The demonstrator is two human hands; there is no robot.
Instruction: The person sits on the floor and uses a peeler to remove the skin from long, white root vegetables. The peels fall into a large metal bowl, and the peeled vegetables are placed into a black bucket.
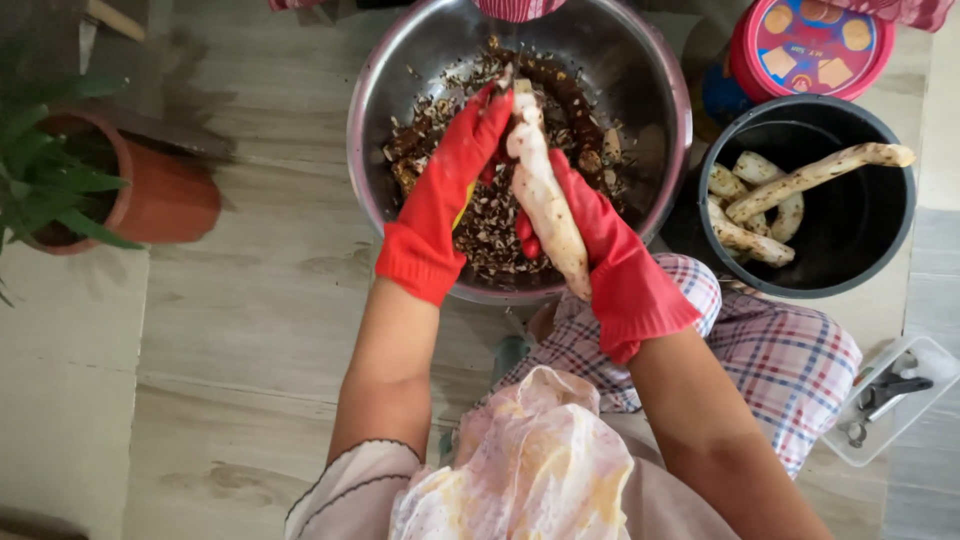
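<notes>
Right hand [585,235] in red glove closed around pale peeled root [543,195], root held over steel bowl [660,90] of brown peelings, left hand [450,180] gloved, fingers curled at root's upper end, black bucket [880,250] of peeled roots just beside.

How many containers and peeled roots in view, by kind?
Red rubber gloves: 2, on the left hand and right hand
Round steel bowl of brown peelings: 1
Black round bucket: 1
Terracotta plant pot: 1
Pink-lidded round tub: 1
Clear plastic tray: 1
Pale peeled roots: 1 in hand, about 4 in the bucket
Total: about 12
</notes>
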